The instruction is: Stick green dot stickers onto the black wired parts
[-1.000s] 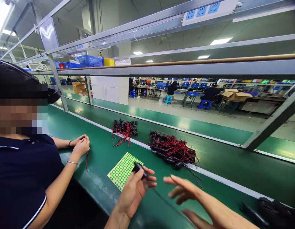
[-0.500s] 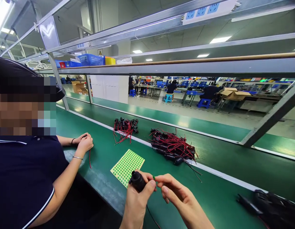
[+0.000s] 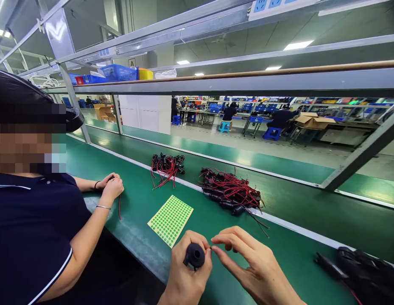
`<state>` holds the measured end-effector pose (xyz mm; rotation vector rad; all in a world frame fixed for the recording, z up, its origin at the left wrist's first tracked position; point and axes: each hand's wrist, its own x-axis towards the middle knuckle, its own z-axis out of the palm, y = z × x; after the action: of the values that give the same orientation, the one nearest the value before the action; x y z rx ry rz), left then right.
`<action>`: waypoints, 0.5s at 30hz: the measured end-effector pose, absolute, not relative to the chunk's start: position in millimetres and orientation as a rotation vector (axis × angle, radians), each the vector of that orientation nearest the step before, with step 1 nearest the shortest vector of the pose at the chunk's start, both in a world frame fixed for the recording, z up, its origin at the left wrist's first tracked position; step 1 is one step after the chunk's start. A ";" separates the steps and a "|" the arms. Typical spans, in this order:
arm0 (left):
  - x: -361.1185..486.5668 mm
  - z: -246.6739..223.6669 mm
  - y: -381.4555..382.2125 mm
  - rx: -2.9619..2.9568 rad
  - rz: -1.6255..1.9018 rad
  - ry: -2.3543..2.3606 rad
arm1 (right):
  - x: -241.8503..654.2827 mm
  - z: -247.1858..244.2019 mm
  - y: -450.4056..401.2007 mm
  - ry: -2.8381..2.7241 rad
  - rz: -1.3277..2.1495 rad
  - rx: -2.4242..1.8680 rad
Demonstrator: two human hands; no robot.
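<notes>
My left hand [image 3: 188, 271] is closed around a small black pump [image 3: 196, 255], a cylinder with a round nozzle facing me and a side spout. My right hand [image 3: 252, 264] is just to its right, thumb and forefinger brought together at the left fingertips. A tiny dark thing shows between the fingertips, too small to name. Beyond my left hand lies a sheet of green dot stickers [image 3: 171, 220], flat on the green bench [image 3: 133, 231].
Past the sheet are a pile of black pumps with red wires [image 3: 230, 190] and a smaller pile [image 3: 168, 165]. More black parts [image 3: 359, 271] lie at right. A co-worker's hands [image 3: 112, 186] hold a part with a red wire at left. A metal shelf frame [image 3: 247, 82] spans above.
The pump has turned in my left hand, so its nozzle now faces me. My right thumb has come up nearer the forefinger. The green dot seen earlier at the fingertips no longer shows clearly.
</notes>
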<state>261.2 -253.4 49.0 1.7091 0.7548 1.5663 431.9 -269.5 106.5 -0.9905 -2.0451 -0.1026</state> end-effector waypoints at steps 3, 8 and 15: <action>263.4 46.3 -253.9 1.731 1.554 0.760 | 432.3 105.4 -267.5 -2.105 -0.073 -1.025; 264.9 44.4 -253.3 1.682 1.464 0.767 | 434.9 98.3 -265.3 -2.127 -0.006 -1.098; 247.3 45.4 -251.1 1.743 1.174 0.802 | 445.2 101.7 -262.2 -1.940 0.215 -1.181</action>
<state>247.3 -251.1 45.4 1.7429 0.8023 1.1744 445.2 -262.2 101.7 -1.1808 -1.9399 0.2146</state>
